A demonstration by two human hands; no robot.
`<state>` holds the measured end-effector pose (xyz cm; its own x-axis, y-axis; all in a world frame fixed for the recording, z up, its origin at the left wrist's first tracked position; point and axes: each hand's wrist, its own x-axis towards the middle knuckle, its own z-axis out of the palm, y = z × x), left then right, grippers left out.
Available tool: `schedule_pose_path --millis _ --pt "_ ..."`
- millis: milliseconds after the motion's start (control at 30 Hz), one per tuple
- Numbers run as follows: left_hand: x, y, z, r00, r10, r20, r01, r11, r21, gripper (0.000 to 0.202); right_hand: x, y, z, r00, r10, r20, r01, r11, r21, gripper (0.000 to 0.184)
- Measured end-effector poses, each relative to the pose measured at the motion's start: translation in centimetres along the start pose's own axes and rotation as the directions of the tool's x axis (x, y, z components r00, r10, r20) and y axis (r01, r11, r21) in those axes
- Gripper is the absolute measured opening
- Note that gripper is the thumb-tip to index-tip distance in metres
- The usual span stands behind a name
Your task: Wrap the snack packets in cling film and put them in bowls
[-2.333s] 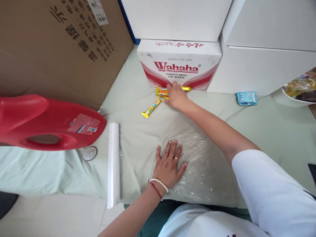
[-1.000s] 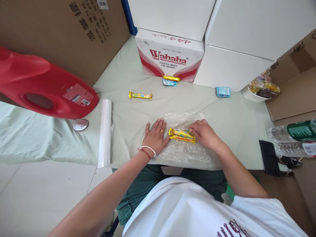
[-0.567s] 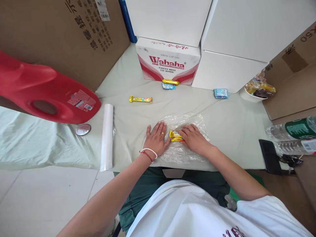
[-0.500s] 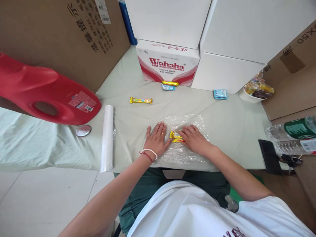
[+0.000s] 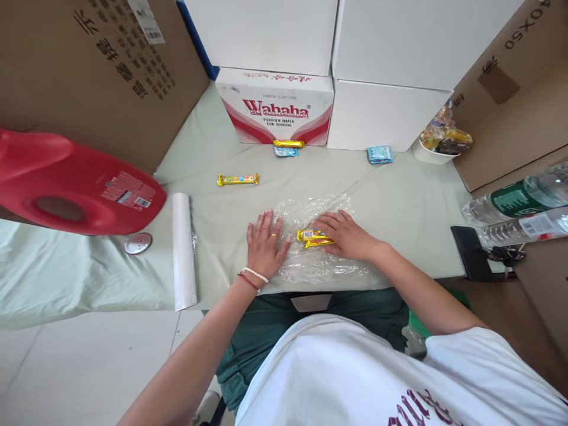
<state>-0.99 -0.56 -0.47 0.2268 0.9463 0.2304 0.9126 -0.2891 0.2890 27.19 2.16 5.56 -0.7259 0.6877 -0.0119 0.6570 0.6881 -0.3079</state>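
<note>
A crumpled sheet of clear plastic film (image 5: 302, 269) lies on the cloth-covered table in front of me. On it, side by side, are two yellow-wrapped snack bars (image 5: 306, 236). My right hand (image 5: 348, 236) is over their right end, thumb on the near side and fingers on the far side; that end is hidden. My left hand (image 5: 266, 242) lies flat with fingers apart, at the film's left edge, holding nothing. Another yellow snack bar (image 5: 238, 179) rests on the cloth farther back, to the left.
A white film roll (image 5: 183, 251), a round badge (image 5: 138, 243) and a red jug (image 5: 89, 183) are at left. Behind stand a Wahaba-style printed carton (image 5: 275, 109) and white boxes (image 5: 381, 112), with blue packets (image 5: 380, 155) before them. A snack tub (image 5: 432, 155) and bottles (image 5: 523, 231) are at right.
The view has shifted a little. My left hand has moved slightly away from the bars, its thumb now farther from them. My right hand stays over the bars, which show more separately.
</note>
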Motion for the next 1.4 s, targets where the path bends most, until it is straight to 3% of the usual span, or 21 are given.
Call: schedule_pose_path --millis 67,133,233,300,400,500,733,800,867,967,1033,1100,1133,1200,1300,1400 --pt "-0.9 0.0 -0.9 0.995 0.028 -0.096 -0.028 1.000 -0.006 0.059 -1.8 0.1 -0.7 0.997 0.025 -0.079 -0.018 0.997 0.081 0.056" --pt "-2.1 0.0 -1.9 0.986 0.109 -0.127 -0.114 0.993 -0.032 0.053 -4.3 0.0 -0.8 0.989 0.054 -0.140 -0.029 0.985 0.172 0.050" --pt "-4.3 0.0 -2.9 0.954 0.300 -0.012 -0.298 0.941 -0.161 0.056 -8.6 -0.8 0.4 0.988 0.068 -0.139 -0.031 0.967 0.253 0.055" --pt "-5.6 -0.1 -2.9 0.919 0.383 0.094 -0.352 0.904 -0.242 0.059 -11.0 -1.3 2.0 0.988 0.100 -0.119 -0.068 0.967 0.245 0.058" --pt "-6.6 -0.5 -2.3 0.911 0.372 0.177 -0.315 0.906 -0.281 0.040 -13.2 -1.5 4.3 0.966 0.205 -0.156 -0.168 0.961 0.221 0.039" --pt "-6.1 -0.9 -2.1 0.935 0.307 0.180 -0.228 0.905 -0.358 0.026 -13.3 -1.0 4.8 0.947 0.246 -0.205 -0.185 0.943 0.276 0.032" --pt "-0.9 -1.6 -2.9 0.977 0.115 0.182 0.004 0.834 -0.552 0.029 -8.0 2.2 -1.5 0.975 0.172 -0.143 -0.115 0.933 0.341 0.035" --pt "0.6 -2.3 -2.4 0.988 0.000 0.154 0.082 0.845 -0.529 0.029 -5.7 3.4 -2.6 0.970 0.233 -0.071 -0.198 0.925 0.324 0.035" --pt "1.6 -3.1 -1.9 0.983 -0.166 0.077 0.183 0.873 -0.452 0.028 -3.7 4.5 -2.9 0.931 0.361 0.054 -0.362 0.895 0.262 0.033" --pt "1.4 -3.8 -1.9 0.903 -0.395 -0.169 0.331 0.890 -0.313 0.029 -1.6 5.3 -3.0 0.848 0.523 0.087 -0.527 0.849 0.035 0.033" --pt "0.0 -3.2 -2.8 0.822 -0.440 -0.361 0.367 0.895 -0.255 0.027 -0.5 5.4 -3.3 0.846 0.534 -0.007 -0.533 0.844 -0.049 0.036" --pt "-1.9 -1.2 -4.0 0.761 -0.388 -0.519 0.333 0.921 -0.200 0.023 0.7 5.3 -3.8 0.865 0.495 -0.080 -0.499 0.865 -0.046 0.037" --pt "-2.9 0.3 -4.5 0.751 -0.331 -0.571 0.288 0.943 -0.168 0.020 1.5 5.3 -4.0 0.879 0.467 -0.097 -0.472 0.881 -0.036 0.037" --pt "-4.3 3.7 -5.1 0.777 -0.151 -0.611 0.120 0.989 -0.092 0.017 3.3 5.5 -4.0 0.916 0.390 -0.089 -0.394 0.919 -0.029 0.040" --pt "-4.6 8.5 -4.3 0.884 0.172 -0.435 -0.207 0.978 -0.034 0.035 6.5 5.7 -3.0 0.956 0.292 0.020 -0.292 0.956 -0.030 0.056" --pt "-2.8 11.2 -2.2 0.947 0.246 -0.204 -0.253 0.967 -0.006 0.051 8.9 5.9 -1.8 0.944 0.302 0.135 -0.300 0.953 -0.034 0.071"
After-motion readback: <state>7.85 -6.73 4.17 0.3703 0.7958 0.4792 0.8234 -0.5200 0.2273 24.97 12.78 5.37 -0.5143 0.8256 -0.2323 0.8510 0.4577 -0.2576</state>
